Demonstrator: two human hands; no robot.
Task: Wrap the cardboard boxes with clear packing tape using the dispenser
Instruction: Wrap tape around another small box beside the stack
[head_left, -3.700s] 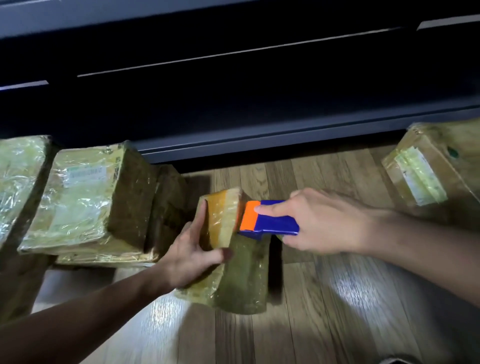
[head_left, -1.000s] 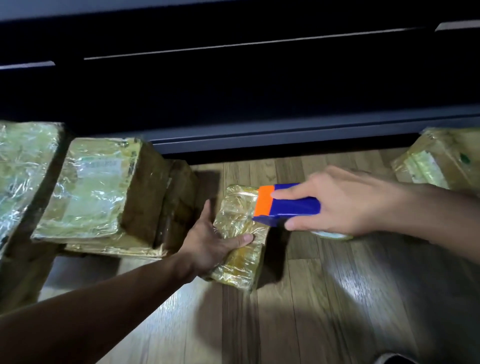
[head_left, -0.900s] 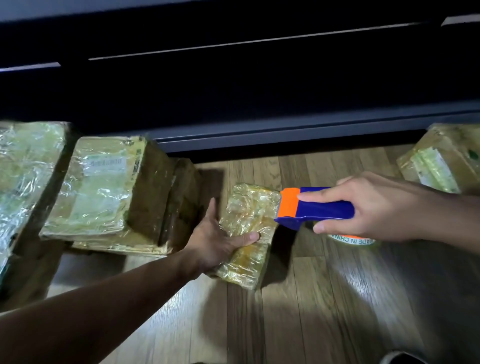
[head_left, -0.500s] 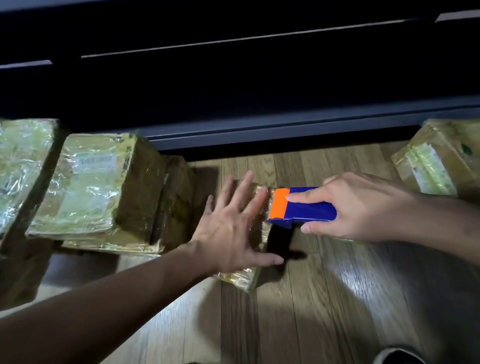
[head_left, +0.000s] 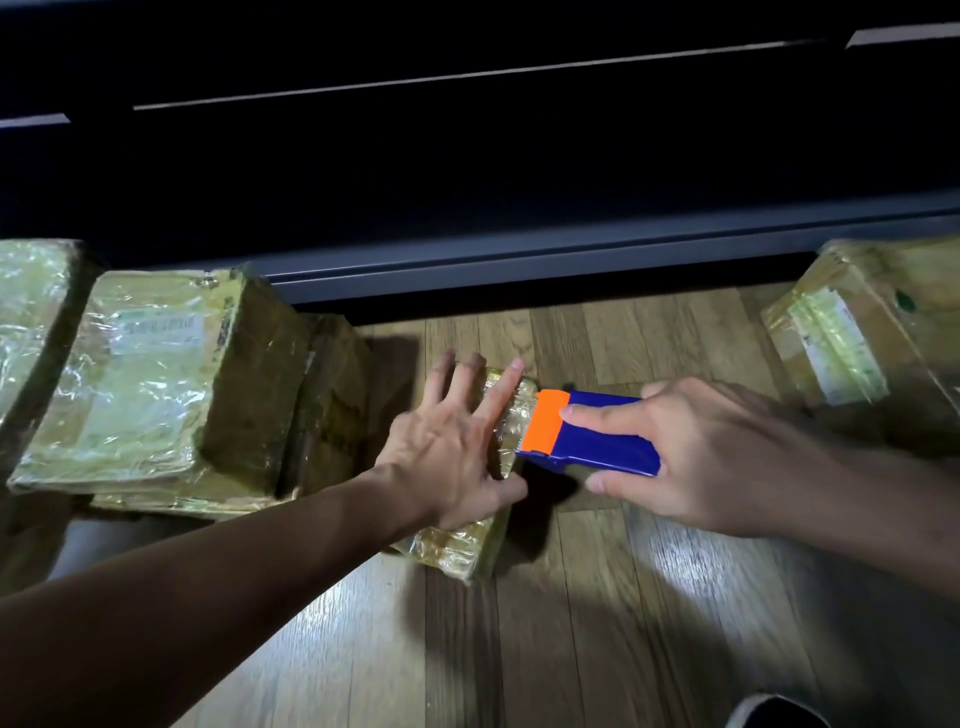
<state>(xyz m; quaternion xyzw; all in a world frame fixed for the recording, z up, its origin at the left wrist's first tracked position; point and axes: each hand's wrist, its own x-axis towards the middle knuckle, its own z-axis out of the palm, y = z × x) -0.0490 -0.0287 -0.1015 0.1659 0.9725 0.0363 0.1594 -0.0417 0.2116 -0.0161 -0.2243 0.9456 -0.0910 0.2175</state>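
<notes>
Here the small flat cardboard box (head_left: 457, 548), glossy with clear tape, lies on the wooden plank floor (head_left: 571, 639). The left hand (head_left: 452, 447) presses on it with fingers straight and spread, gripping nothing. The right hand (head_left: 711, 457) has its fingers curled round the blue plastic tape dispenser (head_left: 602, 441), with the index finger laid along the top. The orange cutter end (head_left: 545, 421) sits right at the box's right edge. The roll is hidden under the palm, and I cannot tell whether a strand runs to the box.

The likeliest trouble is the box sliding. A flat palm only pins it, the floor looks smooth, and a sideways pull could drag it or lift its edge. The serrated cutter is also just beside the left index finger (head_left: 498, 395) and thumb (head_left: 506, 491), so a quick tearing twist could nick skin. Slack clear tape tends to fold onto itself and wrinkle, and it would be hard to spot in this dim, patchy light.

On the left, the box has only a narrow shadowed gap before the stack of larger tape-covered cardboard boxes (head_left: 150, 374). Beyond it, the dark cabinet base (head_left: 519, 270) closes off the far side. To the right, bare floor runs to 1 more tape-wrapped cardboard box with a pale label (head_left: 852, 338), well apart. The floor toward the person is the widest stretch for turning the box.
</notes>
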